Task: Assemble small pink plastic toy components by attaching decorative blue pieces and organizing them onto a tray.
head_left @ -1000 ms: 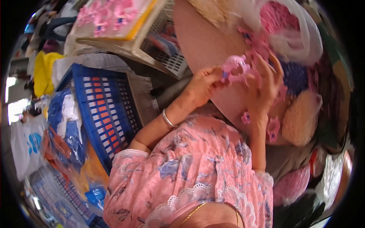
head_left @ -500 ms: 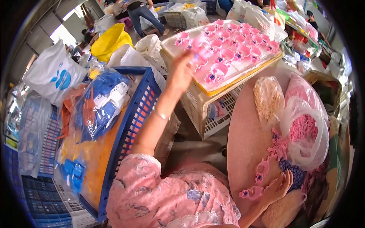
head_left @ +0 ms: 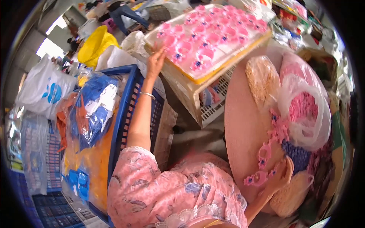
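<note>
A: Where is the left hand (head_left: 156, 62) now?

B: It is stretched far out to the white tray (head_left: 178, 81) that is full of pink plastic pieces (head_left: 205, 40). The fingers are straight and slightly spread, and the tips touch the near-left edge of the tray. I cannot see anything held inside this hand. A thin silver bracelet (head_left: 146, 94) sits on the wrist.

A: And the right hand (head_left: 280, 175)?

B: It rests on the round pinkish table (head_left: 243, 114), at the lower right. The fingers are bent loosely over some pink ring-shaped parts (head_left: 262, 167) with small blue centres. If they really grip 1 of the parts, I cannot tell; the hand covers that place.

A: What is near it?

B: Just beside it lies a heap of purple-blue small parts (head_left: 298, 155), and above that a clear bag of pink parts (head_left: 304, 106). Further up is a bag of beige parts (head_left: 262, 81).

A: And on the left side?

B: A blue plastic crate (head_left: 125, 110) stands beside the left arm, holding bags with blue, white and orange pieces (head_left: 91, 110).
</note>
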### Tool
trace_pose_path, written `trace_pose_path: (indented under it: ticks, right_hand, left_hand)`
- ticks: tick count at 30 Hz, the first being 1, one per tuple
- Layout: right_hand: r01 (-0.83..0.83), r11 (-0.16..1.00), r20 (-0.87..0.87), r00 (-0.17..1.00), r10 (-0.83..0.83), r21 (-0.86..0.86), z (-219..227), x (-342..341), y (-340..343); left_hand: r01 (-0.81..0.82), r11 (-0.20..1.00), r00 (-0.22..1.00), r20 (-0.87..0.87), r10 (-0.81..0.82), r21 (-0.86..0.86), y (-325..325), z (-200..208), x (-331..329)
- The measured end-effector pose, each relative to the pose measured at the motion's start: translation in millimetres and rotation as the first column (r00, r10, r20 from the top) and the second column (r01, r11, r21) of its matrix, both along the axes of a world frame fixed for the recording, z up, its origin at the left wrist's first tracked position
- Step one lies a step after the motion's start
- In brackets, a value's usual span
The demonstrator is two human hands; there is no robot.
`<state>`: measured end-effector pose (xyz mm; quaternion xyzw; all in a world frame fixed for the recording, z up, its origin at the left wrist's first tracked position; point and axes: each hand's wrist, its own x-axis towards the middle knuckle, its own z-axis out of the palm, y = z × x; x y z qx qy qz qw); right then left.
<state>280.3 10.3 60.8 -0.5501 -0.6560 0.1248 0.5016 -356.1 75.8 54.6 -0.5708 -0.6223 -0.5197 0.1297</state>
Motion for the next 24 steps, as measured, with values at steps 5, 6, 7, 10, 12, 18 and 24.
trace_pose_path:
  ticks: [5,6,7,10,12,18,24]
  right_hand:
    - [-0.002,1.0,-0.023,1.0,0.001,-0.027,15,-21,-1]
    - [0.011,0.999,-0.001,1.0,-0.011,-0.036,15,-24,-2]
    - [0.01,0.999,0.019,1.0,-0.009,-0.039,18,-26,-2]
    - [0.081,0.996,-0.044,0.996,-0.083,-0.047,25,-25,-5]
    - [0.147,0.988,-0.033,0.988,-0.149,-0.048,16,-17,-6]
    - [0.175,0.979,-0.022,0.984,-0.178,-0.106,-2,-2,-9]
    - [0.176,0.976,0.106,0.981,-0.163,-0.126,-5,-7,-12]
  left_hand:
    - [0.59,0.807,0.725,0.421,-0.545,0.027,-4,-35,-70]
    - [0.312,0.935,0.95,0.044,-0.309,-0.169,-6,-28,-76]
    - [-0.044,0.979,0.921,-0.388,-0.037,-0.198,-8,-20,-71]
    - [0.042,0.991,0.997,-0.059,-0.05,-0.129,-10,-3,-59]
    - [-0.162,0.987,0.986,0.04,0.161,0.023,-19,20,-4]
    - [-0.109,0.98,0.953,-0.261,0.151,0.169,-42,7,160]
    - [0.494,0.798,0.804,-0.168,-0.57,-0.345,-67,-36,349]
